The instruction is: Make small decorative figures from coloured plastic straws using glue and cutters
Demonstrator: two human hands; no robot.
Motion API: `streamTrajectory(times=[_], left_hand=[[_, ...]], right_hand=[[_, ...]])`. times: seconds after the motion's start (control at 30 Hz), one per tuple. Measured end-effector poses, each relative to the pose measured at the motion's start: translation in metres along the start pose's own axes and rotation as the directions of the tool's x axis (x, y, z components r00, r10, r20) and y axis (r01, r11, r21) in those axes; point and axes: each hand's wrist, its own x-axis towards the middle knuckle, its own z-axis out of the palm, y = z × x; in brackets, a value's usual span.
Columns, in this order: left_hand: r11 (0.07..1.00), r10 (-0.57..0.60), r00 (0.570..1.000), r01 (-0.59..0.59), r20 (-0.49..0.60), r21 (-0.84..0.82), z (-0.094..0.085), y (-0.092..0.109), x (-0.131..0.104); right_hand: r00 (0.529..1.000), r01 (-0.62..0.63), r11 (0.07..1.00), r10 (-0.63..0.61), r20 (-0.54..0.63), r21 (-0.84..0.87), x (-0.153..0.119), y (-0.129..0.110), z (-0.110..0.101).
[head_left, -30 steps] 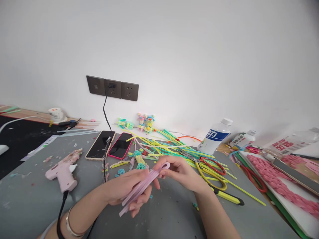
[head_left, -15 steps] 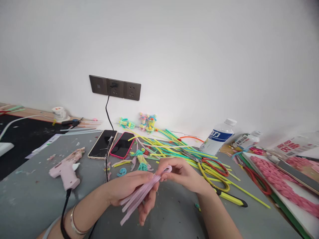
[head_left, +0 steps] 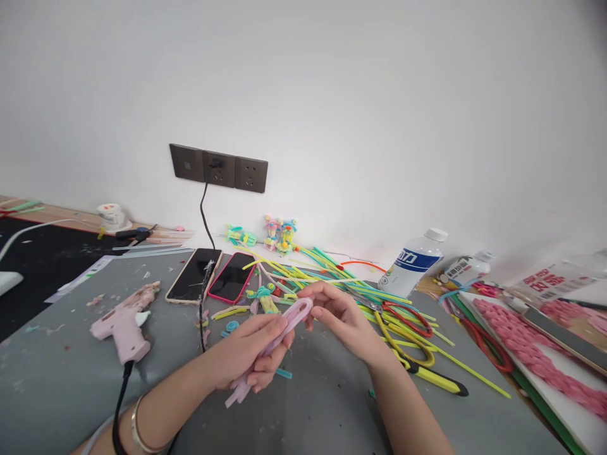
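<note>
A bundle of pale pink fuzzy strips is bent into a loop at its upper right end. My left hand wraps round its middle, and the loose ends hang out below the fingers. Beside the loop is my right hand, its thumb and fingers apart with nothing between them. A small green and yellow pipe-cleaner figure lies just behind the hands, partly hidden. A short blue strip shows below my left hand.
Two phones and a pink glue gun lie left. Yellow and green strips, scissors and a yellow cutter are right. A bottle stands near the wall, and pink braided pieces lie far right.
My left hand has closed round the bundle, whose loop shows larger and further left. My right hand's fingers have let go of the loop and spread. The short blue strip has come into view.
</note>
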Motion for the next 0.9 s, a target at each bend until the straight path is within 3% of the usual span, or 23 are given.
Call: streamTrajectory(times=[0.1,0.23,0.33,0.47,0.57,0.73,0.9], left_hand=[[0.977,0.117,0.987,-0.094,-0.114,0.191,0.0,-0.003,0.002],[0.937,0.157,0.976,-0.099,-0.149,0.336,0.003,-0.003,0.001],[0.911,0.19,0.968,-0.114,-0.161,0.396,0.005,-0.002,0.0],[0.915,0.204,0.968,-0.136,-0.145,0.38,0.005,-0.003,0.0],[0.913,0.202,0.97,-0.136,-0.137,0.384,0.005,-0.005,-0.001],[0.929,0.143,0.981,-0.087,-0.132,0.361,0.006,-0.004,-0.002],[0.976,0.04,0.994,-0.018,-0.098,0.215,0.009,-0.002,0.0]], right_hand=[[0.996,0.016,1.0,-0.016,-0.087,-0.001,0.003,0.005,0.004],[0.984,0.013,0.999,-0.019,-0.179,-0.036,0.005,0.01,0.019],[0.983,0.028,0.999,-0.035,-0.182,-0.038,0.006,0.009,0.029],[0.981,0.057,0.994,-0.072,-0.178,-0.088,0.005,0.008,0.031],[0.974,0.08,0.971,-0.125,-0.19,-0.227,0.003,0.009,0.029],[0.954,0.074,0.821,-0.223,-0.199,-0.567,0.002,0.013,0.027],[0.958,0.111,0.764,-0.253,-0.137,-0.635,0.001,0.014,0.028]])
